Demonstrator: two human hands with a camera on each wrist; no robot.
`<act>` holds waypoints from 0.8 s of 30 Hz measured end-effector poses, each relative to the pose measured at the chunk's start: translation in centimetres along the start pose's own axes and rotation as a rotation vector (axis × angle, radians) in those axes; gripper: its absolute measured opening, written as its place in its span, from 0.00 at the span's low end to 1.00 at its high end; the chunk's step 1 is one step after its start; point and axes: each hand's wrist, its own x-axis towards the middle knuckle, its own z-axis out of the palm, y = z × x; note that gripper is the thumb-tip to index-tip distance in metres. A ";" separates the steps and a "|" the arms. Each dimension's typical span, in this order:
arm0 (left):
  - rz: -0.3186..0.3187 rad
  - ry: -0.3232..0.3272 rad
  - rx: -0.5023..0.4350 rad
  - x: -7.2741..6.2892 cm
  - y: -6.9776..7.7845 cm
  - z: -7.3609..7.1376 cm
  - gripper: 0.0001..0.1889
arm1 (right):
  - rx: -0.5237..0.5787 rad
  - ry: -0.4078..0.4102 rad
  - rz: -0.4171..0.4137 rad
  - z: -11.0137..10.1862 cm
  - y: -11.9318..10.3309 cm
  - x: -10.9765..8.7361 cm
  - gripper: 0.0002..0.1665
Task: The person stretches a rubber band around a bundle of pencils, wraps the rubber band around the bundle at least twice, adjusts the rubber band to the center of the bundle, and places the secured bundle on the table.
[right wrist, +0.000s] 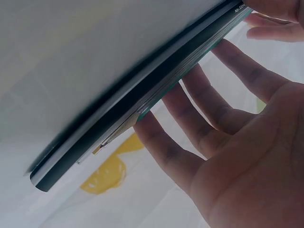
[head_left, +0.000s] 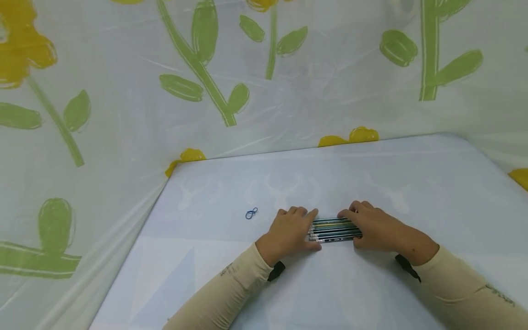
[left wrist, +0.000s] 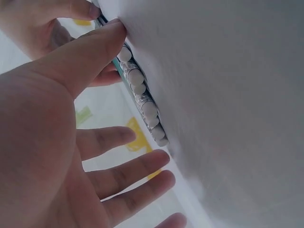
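Note:
Several pencils [head_left: 334, 230] lie side by side in a flat row on the table, mostly dark green and blue with one yellowish. Their white eraser ends [left wrist: 135, 77] face left. My left hand [head_left: 290, 233] is at these ends, thumb against the near pencil and other fingers spread, fairly straight. From the right, my right hand [head_left: 377, 229] grips the row between thumb on the near side and fingers along the far side. One sharpened pencil tip [right wrist: 98, 149] shows beside a dark pencil [right wrist: 142, 90] with a blunt end.
A small twisted blue band [head_left: 251, 213] lies left of my left hand. The pale patterned tabletop [head_left: 231, 192] ends at the back against a white curtain [head_left: 330, 91] with green and yellow flowers. Cream sleeves [head_left: 231, 284] cover both forearms.

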 end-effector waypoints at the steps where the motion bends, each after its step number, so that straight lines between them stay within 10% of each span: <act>1: -0.001 -0.003 0.001 0.0 0.0 0.0 0.44 | 0.001 0.000 -0.001 0.0 0.0 0.0 0.33; 24: 0.038 0.072 0.045 0.2 0.0 0.8 0.29 | -0.018 -0.050 0.033 -0.1 -0.2 0.3 0.30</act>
